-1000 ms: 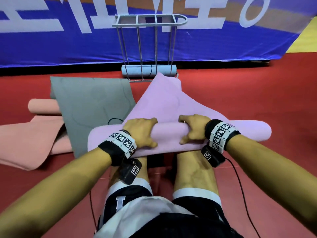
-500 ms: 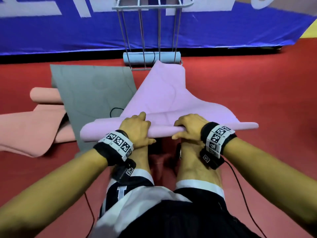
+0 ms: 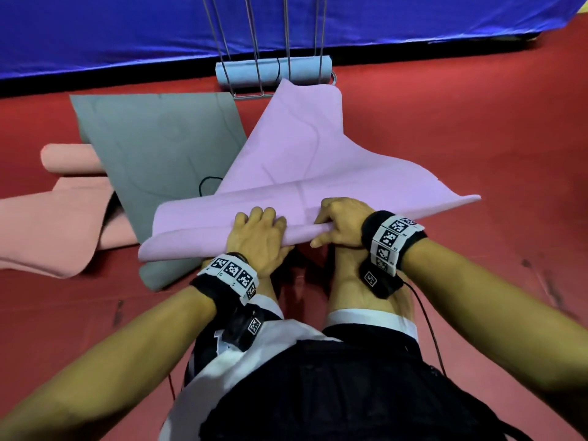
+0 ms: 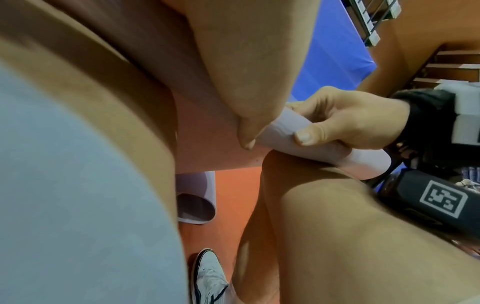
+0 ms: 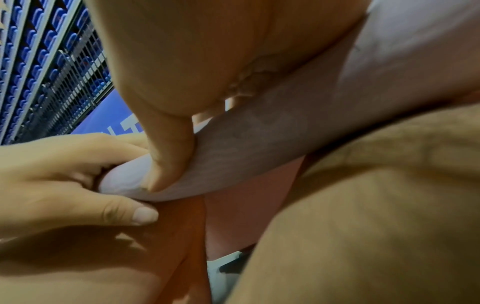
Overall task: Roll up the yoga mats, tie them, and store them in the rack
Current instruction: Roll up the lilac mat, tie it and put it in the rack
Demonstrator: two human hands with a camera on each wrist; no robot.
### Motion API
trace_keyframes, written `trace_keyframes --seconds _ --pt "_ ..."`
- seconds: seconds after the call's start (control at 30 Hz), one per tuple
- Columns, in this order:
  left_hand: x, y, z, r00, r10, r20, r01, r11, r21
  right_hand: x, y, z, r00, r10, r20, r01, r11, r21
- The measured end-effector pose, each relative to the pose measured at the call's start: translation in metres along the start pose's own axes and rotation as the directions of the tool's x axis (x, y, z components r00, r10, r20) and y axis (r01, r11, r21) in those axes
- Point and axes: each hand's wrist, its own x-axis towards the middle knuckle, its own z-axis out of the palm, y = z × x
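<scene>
A purple yoga mat (image 3: 299, 154) lies spread on the red floor from my knees toward the wire rack (image 3: 254, 43). Its near end is turned into a thin, tight roll (image 3: 305, 233). My left hand (image 3: 259, 237) grips the roll from above with its thumb under it. My right hand (image 3: 337, 224) grips it just to the right. In the left wrist view, the right hand (image 4: 345, 123) is curled round the roll (image 4: 283, 131). In the right wrist view, the left hand (image 5: 64, 174) wraps round the roll (image 5: 259, 148). A rolled, tied blue mat (image 3: 273, 73) lies in the rack's bottom.
A grey mat (image 3: 159, 148) lies flat on the left, partly under the purple one, with a black tie loop (image 3: 208, 184) on it. Further left lies a half-rolled pink mat (image 3: 47, 230). A blue banner wall (image 3: 127, 33) stands behind the rack. My bare knees are under the roll.
The fat loose roll at the near end has become a thinner, tighter one. My left hand has shifted right, closer to the right hand. The view has tilted down.
</scene>
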Motion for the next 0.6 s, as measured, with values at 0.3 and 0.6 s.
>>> trace_keyframes --seconds 0.3,0.6 --pt "-0.001 -0.004 -0.001 0.995 -0.029 0.1 0.052 0.968 -0.244 -0.001 -0.002 -0.001 0.99 0.016 -0.141 -0.036 0.989 -0.14" --pt "0.018 -0.022 -0.012 0.967 -0.083 0.242 0.173 0.91 -0.376 -0.018 -0.011 0.018 0.964 -0.147 -0.221 0.026 0.882 -0.471"
